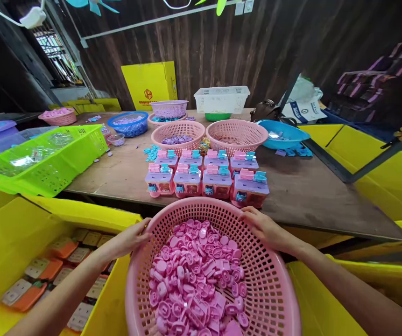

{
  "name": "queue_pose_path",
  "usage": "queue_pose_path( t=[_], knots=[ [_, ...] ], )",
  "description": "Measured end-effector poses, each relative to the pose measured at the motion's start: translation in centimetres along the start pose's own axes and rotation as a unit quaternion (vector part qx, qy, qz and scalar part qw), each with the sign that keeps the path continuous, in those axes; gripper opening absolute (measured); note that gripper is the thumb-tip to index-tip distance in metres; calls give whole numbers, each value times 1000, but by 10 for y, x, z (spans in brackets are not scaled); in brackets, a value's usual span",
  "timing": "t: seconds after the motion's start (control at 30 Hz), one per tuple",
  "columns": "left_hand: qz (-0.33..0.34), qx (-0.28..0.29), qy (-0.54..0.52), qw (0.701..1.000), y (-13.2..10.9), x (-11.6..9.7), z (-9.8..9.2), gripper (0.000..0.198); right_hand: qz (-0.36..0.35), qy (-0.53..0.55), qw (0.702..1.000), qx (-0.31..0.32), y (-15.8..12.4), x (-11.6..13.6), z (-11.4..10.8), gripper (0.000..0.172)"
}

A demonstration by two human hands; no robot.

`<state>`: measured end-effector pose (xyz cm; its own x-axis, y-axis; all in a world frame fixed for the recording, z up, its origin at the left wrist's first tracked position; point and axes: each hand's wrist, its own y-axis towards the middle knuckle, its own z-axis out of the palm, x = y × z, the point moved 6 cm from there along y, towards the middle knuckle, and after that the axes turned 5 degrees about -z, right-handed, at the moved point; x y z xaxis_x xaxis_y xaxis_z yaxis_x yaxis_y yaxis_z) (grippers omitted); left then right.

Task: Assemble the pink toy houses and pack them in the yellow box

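A large pink basket [281, 289], full of small pink plastic parts [197, 275], is close in front of me. My left hand [134, 239] grips its left rim, fingers curled over the edge. On the right rim my right hand [262, 228] is closed round the edge, fingertips inside. Just beyond the basket, two rows of small pink and purple toy houses [216, 182] with blue and pink tops stand on the brown table [116, 172].
Pink baskets [236, 135], a blue basket [128, 123] and a blue bowl [283, 133] stand behind the toys. A green crate [46, 161] is at the left. Yellow boxes [95, 214] flank the large basket; the left one holds orange and white items.
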<state>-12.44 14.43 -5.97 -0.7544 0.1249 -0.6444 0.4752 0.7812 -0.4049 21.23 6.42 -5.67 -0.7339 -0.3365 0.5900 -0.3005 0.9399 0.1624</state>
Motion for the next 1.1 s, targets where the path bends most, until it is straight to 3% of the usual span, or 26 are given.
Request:
queue_pose_path(
  t=[0.17, 0.37, 0.6, 0.67, 0.73, 0.77, 0.8, 0.87, 0.97, 1.1],
  knots=[
    [0, 31, 1, 1000, 5, -22, 17, 29, 41, 24, 998, -49, -20, -15, -14, 22],
    [-15, -46, 54, 997, 14, -22, 40, 25, 63, -7, 992, -110, -37, -10, -21, 29],
    [-46, -93, 149, 983, 21, 3, 59, 28, 2, -232, 971, -50, -37, 15, -6, 37],
    [-11, -165, 219, 962, 21, -10, 60, 33, -26, -236, 971, -5, -30, 18, 4, 35],
    [59, -236, 266, 933, 22, -37, 65, 41, 5, -201, 977, 70, -21, 9, 17, 31],
    [96, -241, 275, 926, 25, -53, 72, 43, 38, -183, 977, 106, -17, 2, 24, 29],
    [124, -219, 280, 927, 30, -69, 82, 43, 73, -168, 974, 133, -14, -5, 31, 29],
    [149, -115, 279, 942, 47, -94, 109, 39, 122, -148, 967, 164, -8, -15, 44, 29],
    [151, 30, 285, 946, 75, -116, 145, 38, 142, -125, 966, 178, -3, -15, 65, 27],
    [208, 104, 309, 922, 103, -131, 161, 36, 163, -92, 966, 177, -2, -12, 84, 32]
  ],
)
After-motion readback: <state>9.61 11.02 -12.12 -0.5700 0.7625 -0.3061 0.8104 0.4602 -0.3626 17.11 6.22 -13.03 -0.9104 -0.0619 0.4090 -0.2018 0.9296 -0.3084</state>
